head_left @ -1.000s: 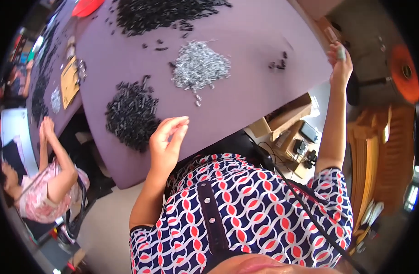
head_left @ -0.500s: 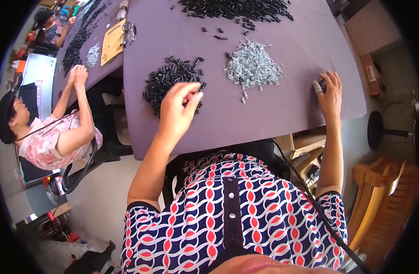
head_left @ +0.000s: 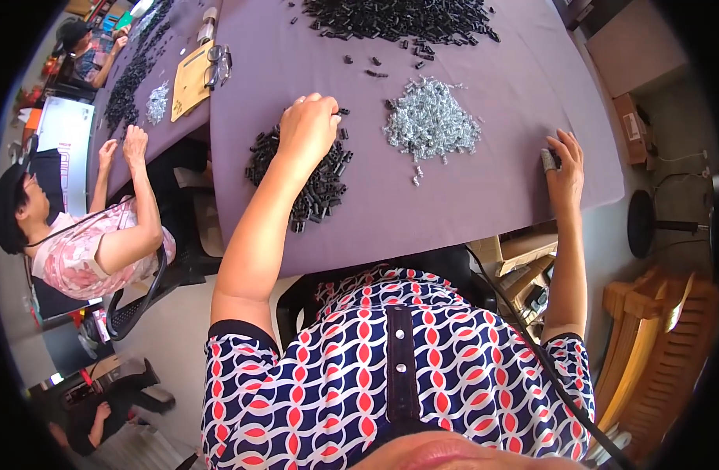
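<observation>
Seen from above, a person in a patterned shirt (head_left: 328, 384) sits at a table (head_left: 477, 204) covered in mauve-brown cloth. The left hand (head_left: 308, 129) is bent over the far edge of a mound of small black pieces (head_left: 322, 184); that hand and its forearm hide part of the mound, and whether the curled fingers grip a piece is impossible to make out. The right hand (head_left: 565, 174), one finger wearing a pale cover, rests near the table's right edge, loosely curled by something dark; its hold is likewise unclear. Between the hands lies a pile of silvery springs (head_left: 430, 121), with a larger black heap (head_left: 402, 17) beyond and a few strays in the gap. At left, a second table bears a tan envelope (head_left: 191, 82), eyeglasses (head_left: 217, 66) overlapping its edge, and more parts; a co-worker in pink florals (head_left: 85, 251) sits there, both hands raised. Cardboard boxes (head_left: 524, 247) crowd below the right forearm, and a black cable (head_left: 524, 338) crosses the shirt.
</observation>
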{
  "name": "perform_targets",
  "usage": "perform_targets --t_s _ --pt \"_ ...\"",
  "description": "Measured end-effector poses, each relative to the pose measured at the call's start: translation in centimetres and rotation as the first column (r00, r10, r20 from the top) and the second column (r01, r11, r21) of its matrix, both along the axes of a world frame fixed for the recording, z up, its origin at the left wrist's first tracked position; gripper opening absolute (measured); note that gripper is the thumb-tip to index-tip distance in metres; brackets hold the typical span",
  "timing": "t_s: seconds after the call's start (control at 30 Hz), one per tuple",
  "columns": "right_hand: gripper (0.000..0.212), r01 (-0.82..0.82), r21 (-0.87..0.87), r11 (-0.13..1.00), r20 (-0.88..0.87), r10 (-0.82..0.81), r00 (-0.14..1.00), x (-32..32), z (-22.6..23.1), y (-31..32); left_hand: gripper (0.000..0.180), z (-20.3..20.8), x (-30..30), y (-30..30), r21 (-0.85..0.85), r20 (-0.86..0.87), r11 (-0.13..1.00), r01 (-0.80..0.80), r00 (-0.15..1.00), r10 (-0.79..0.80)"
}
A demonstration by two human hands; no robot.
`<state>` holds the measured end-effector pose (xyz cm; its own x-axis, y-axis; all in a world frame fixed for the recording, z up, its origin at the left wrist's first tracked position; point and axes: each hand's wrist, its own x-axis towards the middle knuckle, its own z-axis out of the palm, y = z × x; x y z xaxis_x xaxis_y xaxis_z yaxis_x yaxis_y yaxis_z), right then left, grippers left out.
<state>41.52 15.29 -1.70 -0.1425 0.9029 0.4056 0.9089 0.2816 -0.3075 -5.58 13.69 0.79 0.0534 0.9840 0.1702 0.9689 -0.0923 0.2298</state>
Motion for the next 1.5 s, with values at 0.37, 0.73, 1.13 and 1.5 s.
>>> perform_targets --t_s 0.37,0.73,1.13,1.5 --pt "0.048 -0.646 -0.053 0.761 -0.151 0.634 0.759 -15.5 2.4 -5.2 0.017 0.2 2.1 -2.9 0.077 0.003 0.987 0.138 0.99 -0.139" --pt "0.05 -0.584 -0.062 0.81 -0.093 0.578 0.811 -14.5 1.9 -6.8 0.009 0.2 2.1 -2.7 0.197 0.078 0.971 0.135 0.985 -0.153" --pt "0.047 -0.626 -0.034 0.779 -0.029 0.625 0.78 -14.3 1.4 -6.4 0.011 -0.1 2.2 -2.7 0.071 0.068 0.963 0.259 0.962 -0.264" --pt "0.032 -0.589 -0.017 0.808 -0.075 0.586 0.807 -16.5 1.2 -3.9 0.013 2.1 3.8 -4.5 0.053 0.341 0.989 0.139 0.928 -0.149"
